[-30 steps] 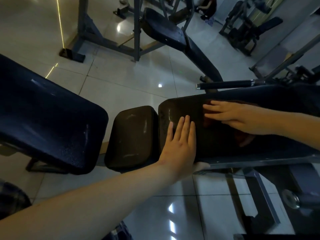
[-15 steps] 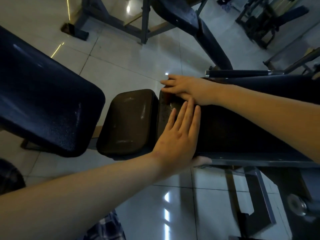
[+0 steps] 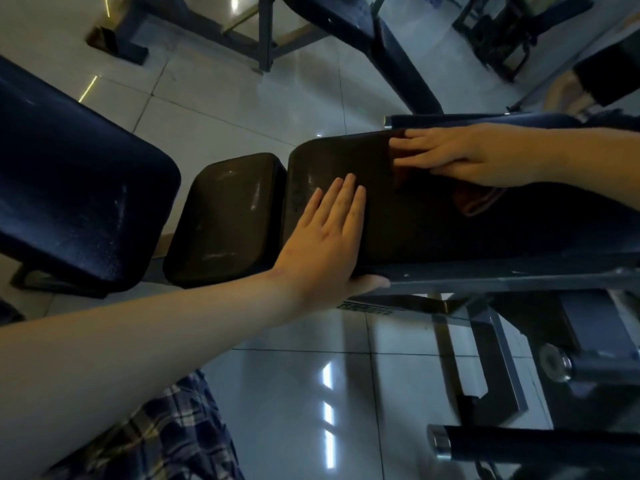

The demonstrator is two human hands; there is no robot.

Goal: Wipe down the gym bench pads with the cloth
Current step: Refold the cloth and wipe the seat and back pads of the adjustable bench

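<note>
Cloth (image 3: pixel 475 199), dark reddish, crumpled, pressed under flat-fingered right hand (image 3: pixel 464 157) on long bench pad (image 3: pixel 433 230); left hand (image 3: pixel 325 237) flat, unclenched, alongside. Smaller pad (image 3: pixel 225 216) adjacent; blue bench (image 3: pixel 69 174) beyond.

The person is showing two bare hands, the left hand (image 3: pixel 325 233) and the right hand (image 3: pixel 460 155), each running into a bare forearm. The left forearm (image 3: pixel 138 337) is filling the lower left of the view, looking broad so close to the camera. The right forearm (image 3: pixel 571 157) is showing uncovered right out to the right edge. Below the left forearm the person is wearing a checked garment (image 3: pixel 156 434), dark blue crossed with pale, yellowish lines, its fabric lying in soft wrinkles.
</note>
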